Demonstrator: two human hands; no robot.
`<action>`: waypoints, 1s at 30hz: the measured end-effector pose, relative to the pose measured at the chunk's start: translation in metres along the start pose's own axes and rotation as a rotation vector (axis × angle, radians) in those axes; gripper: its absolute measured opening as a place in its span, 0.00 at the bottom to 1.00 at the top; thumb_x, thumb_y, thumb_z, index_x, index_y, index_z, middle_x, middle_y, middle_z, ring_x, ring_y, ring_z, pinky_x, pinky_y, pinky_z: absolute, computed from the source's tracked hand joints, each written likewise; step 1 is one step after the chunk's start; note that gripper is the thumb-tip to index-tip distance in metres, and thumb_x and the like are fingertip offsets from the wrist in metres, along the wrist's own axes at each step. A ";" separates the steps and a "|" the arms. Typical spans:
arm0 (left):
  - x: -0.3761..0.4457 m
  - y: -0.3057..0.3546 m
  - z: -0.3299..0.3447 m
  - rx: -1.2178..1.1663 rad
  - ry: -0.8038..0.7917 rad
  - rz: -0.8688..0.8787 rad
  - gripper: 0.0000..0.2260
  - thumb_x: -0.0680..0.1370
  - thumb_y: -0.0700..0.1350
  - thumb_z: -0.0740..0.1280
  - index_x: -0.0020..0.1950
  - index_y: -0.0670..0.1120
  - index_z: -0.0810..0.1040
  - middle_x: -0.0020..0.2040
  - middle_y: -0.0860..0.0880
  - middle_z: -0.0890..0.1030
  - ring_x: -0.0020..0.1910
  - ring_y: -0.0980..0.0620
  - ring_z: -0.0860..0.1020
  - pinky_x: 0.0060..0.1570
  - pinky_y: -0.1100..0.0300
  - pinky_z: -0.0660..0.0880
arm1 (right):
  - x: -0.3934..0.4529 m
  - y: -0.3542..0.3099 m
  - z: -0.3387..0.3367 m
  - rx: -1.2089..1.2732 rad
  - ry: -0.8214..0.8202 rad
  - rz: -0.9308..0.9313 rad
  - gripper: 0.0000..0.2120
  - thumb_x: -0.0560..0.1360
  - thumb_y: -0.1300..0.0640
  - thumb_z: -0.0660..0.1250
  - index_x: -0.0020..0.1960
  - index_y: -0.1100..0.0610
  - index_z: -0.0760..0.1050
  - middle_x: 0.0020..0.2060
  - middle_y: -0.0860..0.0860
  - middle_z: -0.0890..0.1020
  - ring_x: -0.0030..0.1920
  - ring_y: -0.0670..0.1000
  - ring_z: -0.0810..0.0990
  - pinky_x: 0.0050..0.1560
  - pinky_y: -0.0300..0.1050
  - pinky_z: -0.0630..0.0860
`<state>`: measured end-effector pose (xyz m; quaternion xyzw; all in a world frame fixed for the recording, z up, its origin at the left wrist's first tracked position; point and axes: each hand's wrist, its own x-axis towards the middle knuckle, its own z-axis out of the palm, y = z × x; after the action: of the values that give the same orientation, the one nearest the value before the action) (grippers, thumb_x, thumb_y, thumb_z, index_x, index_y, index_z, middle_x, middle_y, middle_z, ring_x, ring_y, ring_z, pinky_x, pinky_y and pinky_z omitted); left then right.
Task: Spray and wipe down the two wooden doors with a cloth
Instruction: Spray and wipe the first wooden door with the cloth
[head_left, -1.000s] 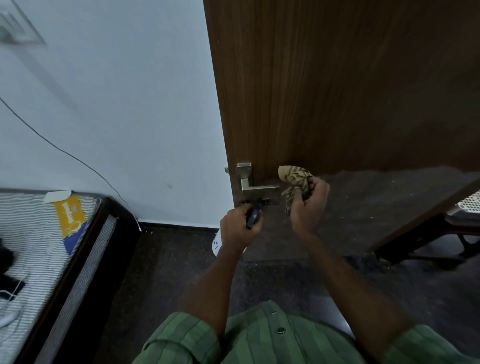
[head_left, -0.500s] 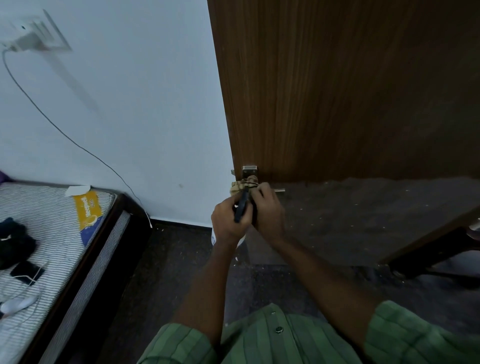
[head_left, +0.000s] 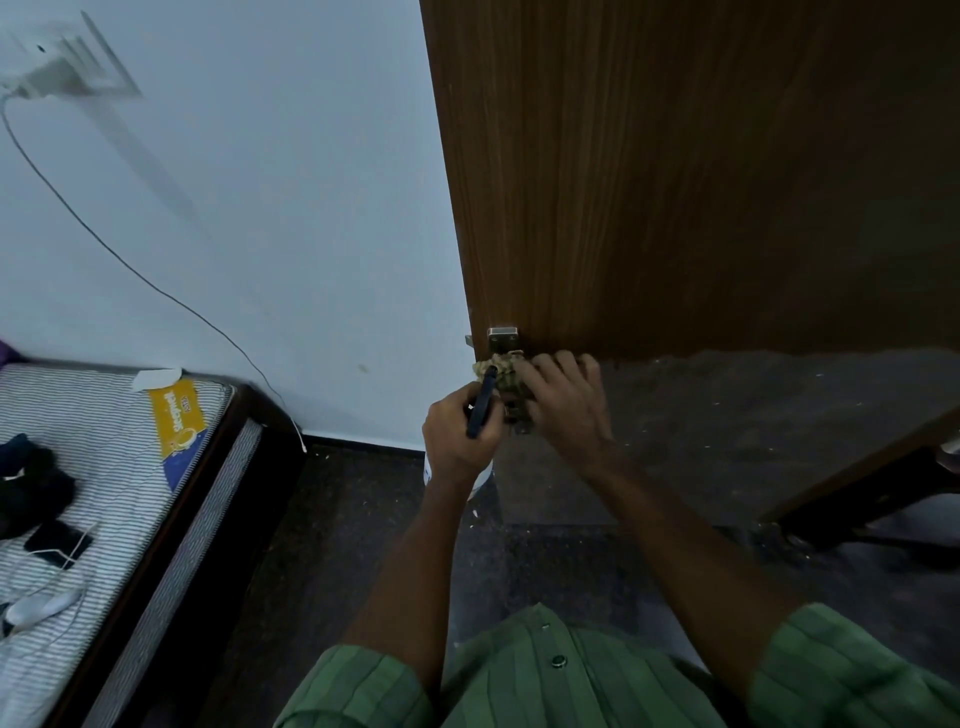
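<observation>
Tan cloth (head_left: 500, 375) bunched under right hand (head_left: 563, 402) fingers (head_left: 566, 364), seemingly on handle.

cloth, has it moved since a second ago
Yes. The cloth went left along the wooden door, from right of the door handle onto its lever, under the right hand.

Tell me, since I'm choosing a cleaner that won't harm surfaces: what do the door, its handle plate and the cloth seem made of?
Door: wood or wood-look veneer, brown with vertical grain streaks, matte to low sheen.
Handle plate: metal, apparently brushed or satin steel, pale grey with a dull glint.
Cloth: soft woven fabric, beige with a darker pattern, crumpled under the right hand; the fibre can't be told.
</observation>
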<state>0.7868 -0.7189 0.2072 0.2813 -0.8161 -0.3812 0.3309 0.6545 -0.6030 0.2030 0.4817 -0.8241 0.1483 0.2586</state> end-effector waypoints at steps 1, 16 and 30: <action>0.000 0.000 -0.001 0.002 -0.006 0.003 0.12 0.77 0.56 0.65 0.35 0.57 0.72 0.26 0.57 0.71 0.25 0.52 0.70 0.29 0.61 0.63 | -0.002 0.007 -0.003 -0.014 -0.009 0.025 0.22 0.74 0.53 0.74 0.66 0.51 0.76 0.56 0.51 0.82 0.57 0.56 0.76 0.61 0.56 0.67; 0.017 0.004 -0.001 -0.012 -0.048 -0.010 0.13 0.77 0.56 0.66 0.33 0.58 0.71 0.27 0.55 0.73 0.26 0.52 0.71 0.31 0.60 0.64 | 0.003 0.017 -0.020 0.116 -0.085 0.239 0.13 0.71 0.54 0.71 0.56 0.50 0.78 0.49 0.48 0.84 0.54 0.54 0.75 0.57 0.55 0.66; 0.021 0.020 0.009 -0.056 0.016 -0.025 0.10 0.78 0.55 0.67 0.37 0.55 0.75 0.27 0.60 0.72 0.26 0.55 0.73 0.31 0.67 0.63 | 0.010 0.018 -0.024 0.067 -0.166 0.345 0.16 0.80 0.41 0.64 0.62 0.50 0.78 0.48 0.52 0.77 0.49 0.53 0.72 0.50 0.52 0.69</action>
<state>0.7622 -0.7191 0.2257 0.2850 -0.7990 -0.4057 0.3402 0.6420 -0.5896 0.2279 0.3520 -0.9076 0.1776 0.1445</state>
